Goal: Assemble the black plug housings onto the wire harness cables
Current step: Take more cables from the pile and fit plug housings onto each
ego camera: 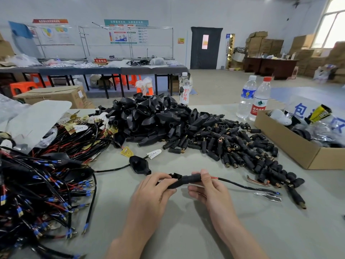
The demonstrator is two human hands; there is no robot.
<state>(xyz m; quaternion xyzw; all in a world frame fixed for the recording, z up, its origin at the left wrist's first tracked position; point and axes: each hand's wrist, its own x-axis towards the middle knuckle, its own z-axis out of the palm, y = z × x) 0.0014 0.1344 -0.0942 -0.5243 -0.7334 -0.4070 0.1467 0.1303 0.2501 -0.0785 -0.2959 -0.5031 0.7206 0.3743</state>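
Grey desk (186, 230): tangled wire harness cables (43, 180) heaped at left; black plug housings (155, 118) piled upper centre; brass-tipped black connectors (233, 144) spilling centre right; open cardboard box (291, 144) at right edge; two water bottles (247, 96) upright just beside box.

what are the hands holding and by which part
One black plug housing, in both hands: the left hand grips its wide end, the right hand pinches its narrow neck, where the cable comes out.

On the desk (186, 230), wire harness cables (46, 184) fill the frame's left; plug housings (153, 116) heap at upper centre, barrel connectors (233, 146) to their lower right. A cardboard box (326, 157) sits far right, two water bottles (247, 96) behind it.
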